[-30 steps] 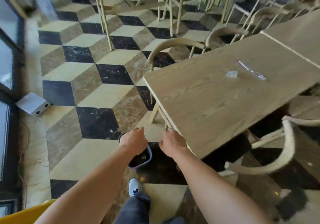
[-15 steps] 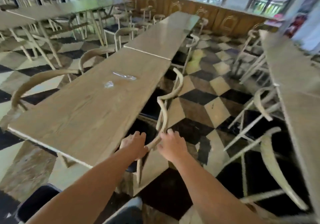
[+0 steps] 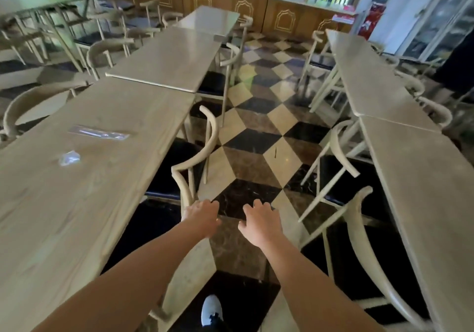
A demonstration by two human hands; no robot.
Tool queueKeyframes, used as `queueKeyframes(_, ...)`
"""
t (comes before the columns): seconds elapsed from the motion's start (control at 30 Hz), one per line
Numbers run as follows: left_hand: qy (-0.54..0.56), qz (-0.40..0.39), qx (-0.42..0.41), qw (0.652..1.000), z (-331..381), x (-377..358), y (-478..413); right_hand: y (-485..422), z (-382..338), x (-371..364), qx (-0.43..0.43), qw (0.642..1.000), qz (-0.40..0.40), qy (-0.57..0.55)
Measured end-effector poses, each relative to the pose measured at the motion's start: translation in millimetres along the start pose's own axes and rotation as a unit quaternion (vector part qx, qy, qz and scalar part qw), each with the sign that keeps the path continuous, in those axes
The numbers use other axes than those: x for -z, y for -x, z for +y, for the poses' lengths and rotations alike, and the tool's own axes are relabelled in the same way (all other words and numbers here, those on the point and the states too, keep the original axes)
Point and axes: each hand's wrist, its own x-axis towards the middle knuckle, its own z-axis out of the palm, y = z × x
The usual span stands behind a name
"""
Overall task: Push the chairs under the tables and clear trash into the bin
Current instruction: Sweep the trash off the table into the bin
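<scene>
Chair (image 3: pixel 210 137) now mostly tucked under left tabletop (image 3: pixel 77 203); left hand (image 3: pixel 202 216) and right hand (image 3: pixel 259 222) have let go, fingers spread, empty. Wrapper (image 3: pixel 98 133) still needs binning.

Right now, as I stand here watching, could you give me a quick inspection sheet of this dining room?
Surface: long pale wooden table on the left.
Job's things: curved-back pale wooden chair, its dark seat partly under that table; bin not in view.
Clutter: long clear plastic wrapper and crumpled clear plastic scrap on the table, apart.
Grips: left hand against the chair's back rail, hold unclear; right hand open, touching nothing.
Cables: nothing seen.
Surroundings: cube-patterned tile floor; second row of pale tables on the right, pale chairs standing out from it.
</scene>
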Motion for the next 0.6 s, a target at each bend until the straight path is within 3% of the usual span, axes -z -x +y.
queueKeyframes(0.33, 0.06, 0.04, 0.046, 0.996, 3.4, 53.0, -142.8, -154.4, 41.2, 30.8, 0.019, 0.999, -0.033, 0.004)
queueKeyframes(0.6, 0.044, 0.068, 0.145, 0.986, -50.0, 67.9, -214.4, -282.7, 6.7, 44.1, 0.144, 0.989, -0.026, -0.01)
